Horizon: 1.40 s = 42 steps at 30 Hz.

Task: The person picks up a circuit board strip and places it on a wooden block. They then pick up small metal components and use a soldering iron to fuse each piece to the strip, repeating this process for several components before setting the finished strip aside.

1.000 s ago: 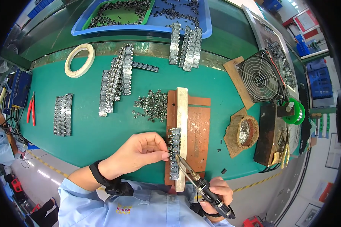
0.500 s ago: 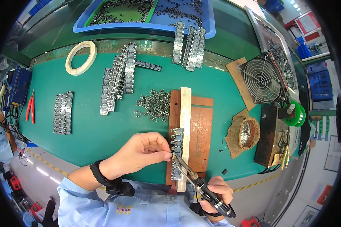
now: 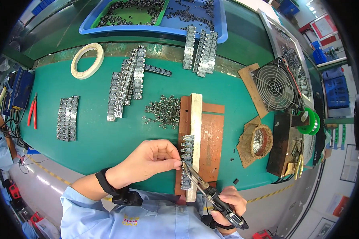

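My left hand is closed in a pinch at the left edge of a strip of small circuit boards; whatever lies between its fingertips is too small to make out. In my right hand is a black-handled soldering iron, its tip pointing up and left to the strip, right beside my left fingertips. The strip lies along a pale straight bar on a reddish-brown board. Just beyond my left hand is a heap of small shiny metal parts.
Stacked board strips lie farther back, with a tape roll and red pliers at left. Trays of small parts stand behind. Right are a fan, a solder-lined bowl and a green spool.
The whole view has shifted very slightly. Both hands and the soldering iron keep almost the same place at the strip.
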Motion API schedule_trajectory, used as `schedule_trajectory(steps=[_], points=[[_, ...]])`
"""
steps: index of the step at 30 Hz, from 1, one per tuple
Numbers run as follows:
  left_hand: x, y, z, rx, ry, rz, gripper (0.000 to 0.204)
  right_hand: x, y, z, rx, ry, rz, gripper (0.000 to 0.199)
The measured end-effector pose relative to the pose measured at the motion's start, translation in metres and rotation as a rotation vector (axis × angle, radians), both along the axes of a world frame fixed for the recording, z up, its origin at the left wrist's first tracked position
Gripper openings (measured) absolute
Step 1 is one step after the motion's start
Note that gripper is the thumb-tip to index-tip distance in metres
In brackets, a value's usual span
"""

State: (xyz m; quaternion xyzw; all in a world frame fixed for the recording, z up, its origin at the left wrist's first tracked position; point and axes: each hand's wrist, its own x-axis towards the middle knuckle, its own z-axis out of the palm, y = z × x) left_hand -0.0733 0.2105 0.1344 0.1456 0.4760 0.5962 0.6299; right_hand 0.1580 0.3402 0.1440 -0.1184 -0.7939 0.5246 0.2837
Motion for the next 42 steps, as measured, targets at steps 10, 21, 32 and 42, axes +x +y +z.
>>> schedule_trajectory(steps=[10,21,32,42], points=[[0.0,0.0,0.0,0.008,0.002,0.006,0.006,0.004,-0.003,-0.001,-0.019,0.037,-0.063,0.041],[0.0,0.001,0.001,0.003,-0.002,0.001,0.006,0.003,-0.002,0.0,-0.003,0.008,-0.032,0.04],[0.0,0.0,0.001,0.008,-0.007,0.005,0.005,0.014,-0.01,-0.024,-0.068,0.132,-0.204,0.049],[-0.003,0.001,0.006,-0.021,0.013,0.02,0.007,-0.015,-0.016,-0.04,-0.224,0.106,-0.497,0.049]])
